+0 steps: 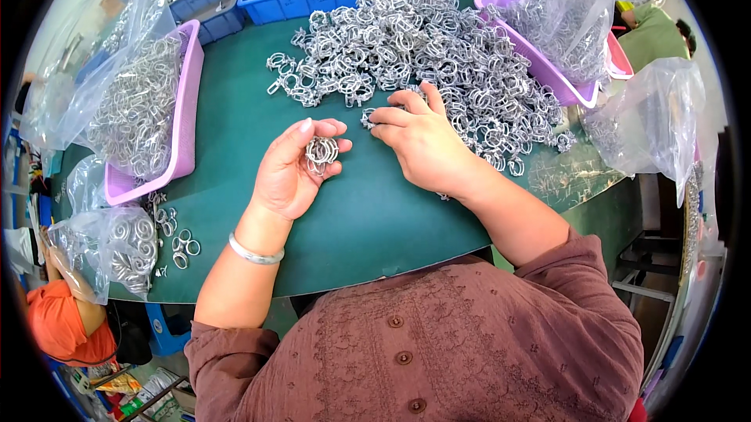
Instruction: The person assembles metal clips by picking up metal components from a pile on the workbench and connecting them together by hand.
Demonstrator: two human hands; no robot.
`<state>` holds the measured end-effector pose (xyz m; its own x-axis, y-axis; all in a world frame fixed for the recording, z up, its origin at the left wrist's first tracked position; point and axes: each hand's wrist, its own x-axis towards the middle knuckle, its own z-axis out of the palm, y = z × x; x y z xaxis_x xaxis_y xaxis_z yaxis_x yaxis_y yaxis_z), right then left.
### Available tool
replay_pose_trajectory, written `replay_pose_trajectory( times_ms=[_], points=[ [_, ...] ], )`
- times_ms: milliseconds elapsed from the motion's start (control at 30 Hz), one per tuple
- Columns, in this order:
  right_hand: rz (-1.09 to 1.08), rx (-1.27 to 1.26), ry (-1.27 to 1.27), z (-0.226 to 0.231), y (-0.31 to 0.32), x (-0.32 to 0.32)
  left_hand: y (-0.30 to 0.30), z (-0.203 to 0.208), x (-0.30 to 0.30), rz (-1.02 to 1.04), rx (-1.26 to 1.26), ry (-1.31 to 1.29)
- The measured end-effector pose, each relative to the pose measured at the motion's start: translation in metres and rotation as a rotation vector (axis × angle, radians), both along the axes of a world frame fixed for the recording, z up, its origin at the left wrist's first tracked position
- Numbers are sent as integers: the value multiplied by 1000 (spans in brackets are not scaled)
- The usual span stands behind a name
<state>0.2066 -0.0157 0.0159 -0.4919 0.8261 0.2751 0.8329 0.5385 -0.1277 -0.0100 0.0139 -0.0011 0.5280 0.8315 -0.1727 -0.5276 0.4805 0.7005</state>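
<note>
My left hand [289, 168] is palm up over the table, its fingers curled around a small stack of silver metal rings [321, 154]. A pale bangle [256, 250] circles that wrist. My right hand [418, 140] lies palm down at the near edge of a large heap of silver metal rings [407, 39]. Its fingers are spread and bent down among the pieces, the thumb hidden under the hand. One or two rings show just beyond its fingertips; whether it grips any is hidden.
Lilac trays [188, 109] with bagged metal pieces flank the green table [235, 93]. Blue bins [301, 3] stand at the back. At the left edge lie a bag of spiral pieces [133, 246] and a few loose rings [185, 248]. A person in orange [66, 324] is at the far left.
</note>
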Motion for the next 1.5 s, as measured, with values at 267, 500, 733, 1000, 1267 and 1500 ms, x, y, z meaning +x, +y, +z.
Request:
replay_pose_trajectory(
  times_ms=[267,500,733,1000,1267,1500],
  points=[
    [123,85,196,12,-7,-8,-11,13,17,28,117,471],
    [326,88,414,8,-5,-12,-10,9,15,31,160,463],
    [387,60,710,10,-2,-6,-10,7,13,32,162,341],
    [168,-46,777,5,-3,-5,-11,9,12,5,172,310],
    [161,-136,779,7,-4,-5,-11,9,10,-51,184,295],
    [156,-176,798,6,-3,-3,-12,12,12,-50,184,279]
  ],
)
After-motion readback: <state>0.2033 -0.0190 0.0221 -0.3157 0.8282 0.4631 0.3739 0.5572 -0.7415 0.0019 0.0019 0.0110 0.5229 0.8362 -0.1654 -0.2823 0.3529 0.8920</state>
